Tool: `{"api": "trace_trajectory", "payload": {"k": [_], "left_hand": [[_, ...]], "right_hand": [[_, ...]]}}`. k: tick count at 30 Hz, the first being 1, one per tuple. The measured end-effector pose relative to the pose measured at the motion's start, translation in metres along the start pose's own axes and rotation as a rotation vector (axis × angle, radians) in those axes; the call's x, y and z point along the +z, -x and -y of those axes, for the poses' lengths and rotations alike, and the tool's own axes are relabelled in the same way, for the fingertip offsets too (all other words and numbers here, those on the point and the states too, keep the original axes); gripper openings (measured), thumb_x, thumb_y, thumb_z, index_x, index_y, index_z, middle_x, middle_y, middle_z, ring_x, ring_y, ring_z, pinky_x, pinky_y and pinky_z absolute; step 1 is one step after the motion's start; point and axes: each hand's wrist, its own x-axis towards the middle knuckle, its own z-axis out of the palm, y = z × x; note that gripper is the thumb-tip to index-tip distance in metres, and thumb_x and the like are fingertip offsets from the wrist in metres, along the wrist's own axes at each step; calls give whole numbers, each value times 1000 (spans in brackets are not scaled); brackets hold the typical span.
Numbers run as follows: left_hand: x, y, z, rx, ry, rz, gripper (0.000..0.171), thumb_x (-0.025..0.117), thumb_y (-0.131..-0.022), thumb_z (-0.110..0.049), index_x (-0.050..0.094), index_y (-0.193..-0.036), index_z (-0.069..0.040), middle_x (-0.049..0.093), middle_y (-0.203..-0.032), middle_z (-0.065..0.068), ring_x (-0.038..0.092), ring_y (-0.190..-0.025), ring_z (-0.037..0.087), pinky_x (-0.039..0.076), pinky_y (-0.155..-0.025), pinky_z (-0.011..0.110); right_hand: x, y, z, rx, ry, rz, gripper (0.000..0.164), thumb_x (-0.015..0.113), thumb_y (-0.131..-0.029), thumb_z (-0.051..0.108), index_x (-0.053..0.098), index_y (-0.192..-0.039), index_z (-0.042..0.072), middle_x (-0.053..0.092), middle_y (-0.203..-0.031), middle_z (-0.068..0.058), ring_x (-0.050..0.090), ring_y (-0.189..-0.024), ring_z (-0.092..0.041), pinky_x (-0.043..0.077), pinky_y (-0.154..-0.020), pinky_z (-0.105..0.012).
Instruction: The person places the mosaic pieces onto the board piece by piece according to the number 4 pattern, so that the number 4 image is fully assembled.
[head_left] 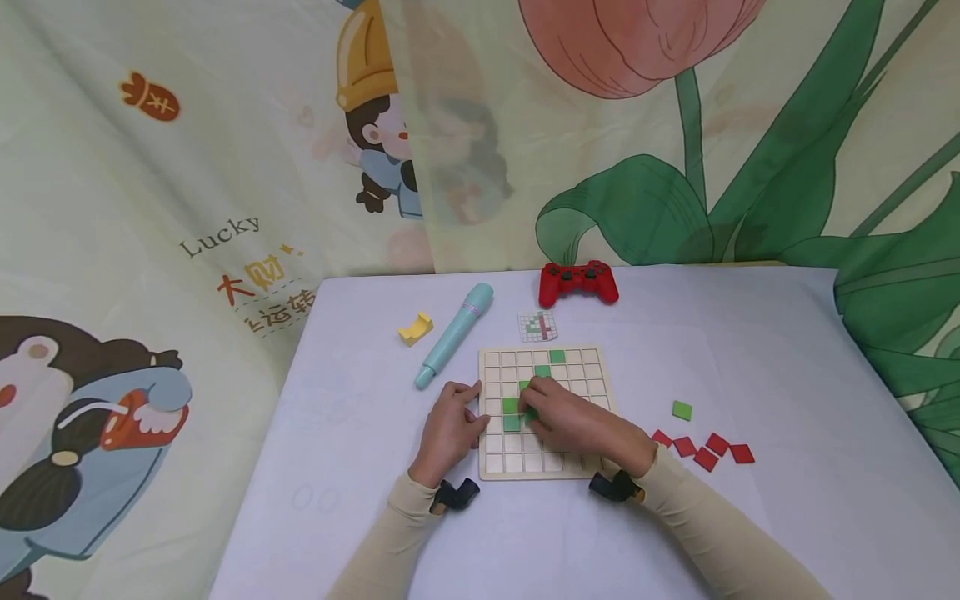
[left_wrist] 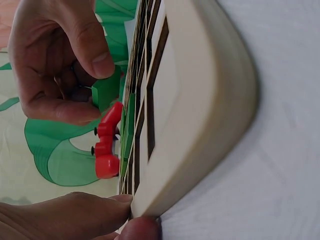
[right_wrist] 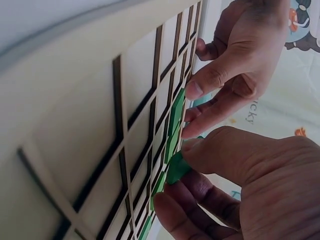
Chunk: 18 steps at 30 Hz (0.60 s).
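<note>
A wooden grid board [head_left: 547, 479] lies on the table with several green square tiles on it, one a green tile [head_left: 557, 357] in the top row. Between the thumb and fingers of my right hand [head_left: 573, 417] a green tile [right_wrist: 179, 167] is pinched, tilted over the board's left-middle cells. My left hand [head_left: 447, 429] touches the board's left edge, its thumb and index finger spread apart along it. Near the board's top stands a small printed pattern card [head_left: 537, 327], lying flat. Part of the grid is hidden beneath my right hand.
Right of the board lie one loose green tile [head_left: 682, 410] and several red tiles [head_left: 706, 458]. Behind the board is a red game controller [head_left: 578, 283]. A light-blue marker-like stick [head_left: 453, 336] and a small yellow curved block [head_left: 416, 329] lie at the back left.
</note>
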Motion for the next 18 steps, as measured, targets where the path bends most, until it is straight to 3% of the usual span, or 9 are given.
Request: {"api": "trace_trajectory", "payload": {"k": [18], "left_hand": [[0,0,0,1,-13,-3,64,81,-92,-5,58,-152,-3,58,-136,14,59,-65,7,51,-48,20]], "right_hand": [[0,5,-4,-14,4,-41,19,77,-97,9,68,-113,14,59,-113,1,56,-105,-14,60,-92,-32]]}}
